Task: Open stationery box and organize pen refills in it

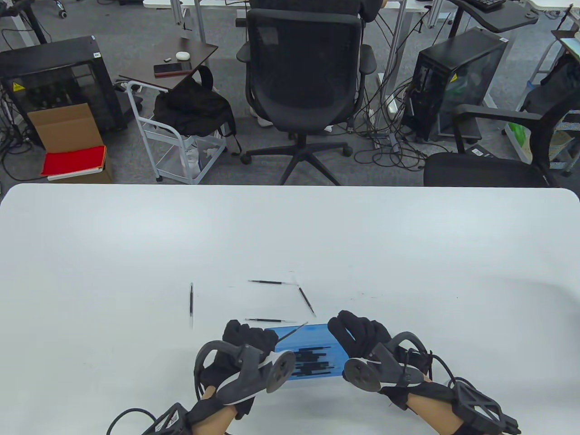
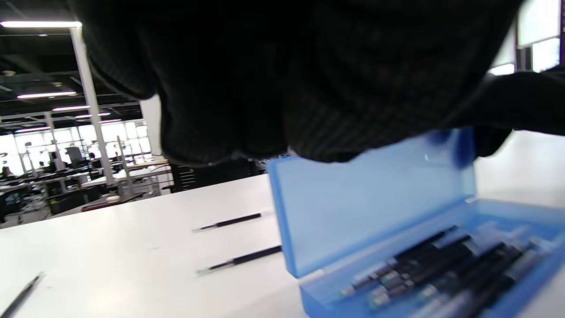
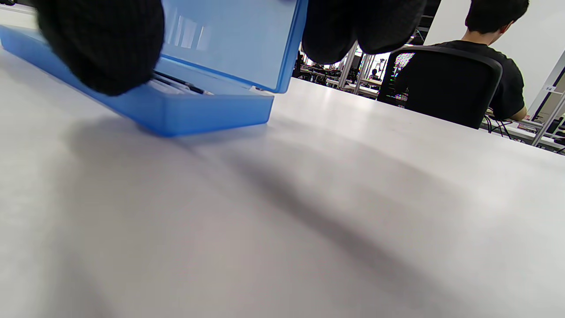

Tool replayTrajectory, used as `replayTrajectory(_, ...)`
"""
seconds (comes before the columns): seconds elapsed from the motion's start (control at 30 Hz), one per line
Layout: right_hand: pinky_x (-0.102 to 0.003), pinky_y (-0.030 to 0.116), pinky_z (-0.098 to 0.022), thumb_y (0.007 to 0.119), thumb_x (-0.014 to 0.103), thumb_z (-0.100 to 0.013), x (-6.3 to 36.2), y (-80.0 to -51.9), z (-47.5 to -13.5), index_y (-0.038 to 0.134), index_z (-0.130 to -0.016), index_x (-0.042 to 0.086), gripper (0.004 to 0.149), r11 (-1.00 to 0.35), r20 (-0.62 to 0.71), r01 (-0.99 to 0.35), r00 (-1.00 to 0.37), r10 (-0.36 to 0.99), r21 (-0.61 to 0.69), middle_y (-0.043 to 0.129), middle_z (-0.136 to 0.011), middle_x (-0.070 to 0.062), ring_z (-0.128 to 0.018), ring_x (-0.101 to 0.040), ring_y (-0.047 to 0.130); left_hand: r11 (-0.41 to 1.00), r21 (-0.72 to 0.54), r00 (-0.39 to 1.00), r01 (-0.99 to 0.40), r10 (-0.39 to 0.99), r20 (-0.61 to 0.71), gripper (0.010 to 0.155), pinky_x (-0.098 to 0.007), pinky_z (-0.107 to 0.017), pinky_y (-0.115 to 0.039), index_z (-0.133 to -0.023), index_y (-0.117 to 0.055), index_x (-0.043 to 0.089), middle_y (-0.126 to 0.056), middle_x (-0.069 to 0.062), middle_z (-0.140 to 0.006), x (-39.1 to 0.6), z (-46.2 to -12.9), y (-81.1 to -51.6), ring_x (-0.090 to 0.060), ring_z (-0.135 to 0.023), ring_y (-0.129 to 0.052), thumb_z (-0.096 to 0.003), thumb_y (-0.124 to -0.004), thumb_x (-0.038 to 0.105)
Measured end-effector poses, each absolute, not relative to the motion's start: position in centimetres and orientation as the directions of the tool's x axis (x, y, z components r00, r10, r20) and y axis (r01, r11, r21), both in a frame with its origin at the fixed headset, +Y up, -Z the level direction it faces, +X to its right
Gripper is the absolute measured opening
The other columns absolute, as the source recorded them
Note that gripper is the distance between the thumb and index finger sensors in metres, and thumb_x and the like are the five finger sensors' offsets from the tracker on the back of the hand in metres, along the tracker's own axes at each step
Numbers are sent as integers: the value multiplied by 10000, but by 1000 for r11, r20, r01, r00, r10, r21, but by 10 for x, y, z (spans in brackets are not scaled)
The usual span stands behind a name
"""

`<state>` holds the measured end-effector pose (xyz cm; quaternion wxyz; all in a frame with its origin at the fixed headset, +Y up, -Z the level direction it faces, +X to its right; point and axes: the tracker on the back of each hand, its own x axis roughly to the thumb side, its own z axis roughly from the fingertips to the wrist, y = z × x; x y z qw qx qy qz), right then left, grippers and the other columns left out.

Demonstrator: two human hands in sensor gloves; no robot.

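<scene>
A translucent blue stationery box [image 1: 312, 351] lies near the table's front edge, its lid [image 2: 375, 198] raised part way. Several black pen refills [image 2: 432, 265] lie side by side in its base. My left hand [image 1: 260, 337] curls round the box's left end, fingers at the lid's top edge. My right hand [image 1: 344, 331] grips the right end, with the thumb [image 3: 101, 44] in front of the base and the fingers [image 3: 353, 26] behind the lid. Loose refills lie beyond the box: one [image 1: 191, 304] at the left, one [image 1: 272, 282] further back, one [image 1: 306, 301] slanting, one [image 1: 267, 320] close to the lid.
The white table [image 1: 408, 253] stretches wide beyond and to both sides of the box. Past its far edge stand a black office chair [image 1: 303, 81], a white trolley [image 1: 181, 145] with a bag, and computer towers. A person [image 3: 494, 26] sits at another desk.
</scene>
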<state>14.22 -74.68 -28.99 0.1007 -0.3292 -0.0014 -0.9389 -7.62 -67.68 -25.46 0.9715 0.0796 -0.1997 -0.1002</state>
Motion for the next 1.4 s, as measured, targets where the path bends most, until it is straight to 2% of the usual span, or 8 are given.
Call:
replayTrajectory(0.17,-619,599,-775,824,531,-433,142,-747,-290,39,-1140,122,1133,-980,619,190,-763,-188,-64,205,-1217,-304,-1049,-485,621,955,166,836,245,-295,462,503,-566,-708,-779,-845,-895,187,-1068,-1,-733,-54,-248,-697,-240,-620,-1108,-371,-994,322)
replayTrajectory(0.3,-620,600,-774,824,531,-434,142,-747,-290,41,-1140,121,1132,-980,619,189,-763,-188,-63,205,-1217,-303,-1048,-485,623,927,198,789,318,-374,487,500,-567,-708,-777,-846,-896,190,-1066,-2,-737,-39,-248,-707,-241,-623,-1107,-373,-992,320)
replayTrajectory(0.43,-619,600,-774,824,530,-434,142,-747,-290,39,-1140,119,1133,-980,619,190,-763,-189,-65,207,-1217,-305,-1047,-488,623,926,181,769,332,-377,516,495,-570,-707,-778,-842,-902,188,-1067,-2,-738,-28,-251,-713,-245,-622,-1107,-373,-992,317)
replayTrajectory(0.73,-620,600,-773,822,529,-436,142,-747,-289,44,-1139,115,1128,-979,619,193,-761,-194,-69,206,-1217,-306,-1046,-486,624,892,199,722,406,-446,529,491,-571,-706,-776,-847,-899,195,-1063,-21,-744,-13,-256,-729,-246,-628,-1103,-379,-986,313)
replayTrajectory(0.87,-620,600,-773,820,529,-437,142,-747,-289,40,-1139,115,1128,-979,619,192,-761,-193,-68,206,-1216,-307,-1046,-486,624,879,212,713,428,-472,519,487,-562,-713,-768,-864,-879,218,-1042,13,-770,-12,-256,-731,-234,-661,-1087,-397,-974,316)
replayTrajectory(1.0,-619,600,-773,821,530,-436,142,-747,-289,38,-1139,119,1130,-979,619,192,-762,-192,-67,207,-1216,-306,-1046,-487,625,894,213,729,394,-445,520,483,-547,-724,-756,-873,-870,242,-1031,25,-786,-15,-254,-726,-222,-686,-1075,-408,-970,325)
replayTrajectory(1.13,-620,600,-773,821,531,-436,142,-747,-289,35,-1139,119,1132,-979,618,191,-762,-190,-66,204,-1217,-305,-1046,-487,624,930,205,783,304,-367,502,477,-546,-728,-752,-873,-871,249,-1030,29,-789,-23,-256,-712,-219,-693,-1073,-412,-970,323)
replayTrajectory(1.4,-619,600,-774,821,531,-436,142,-747,-289,39,-1139,118,1129,-979,618,192,-763,-191,-66,205,-1217,-305,-1048,-485,624,963,208,893,170,-240,382,462,-550,-733,-745,-876,-873,255,-1023,25,-812,-54,-278,-678,-228,-714,-1068,-425,-964,292)
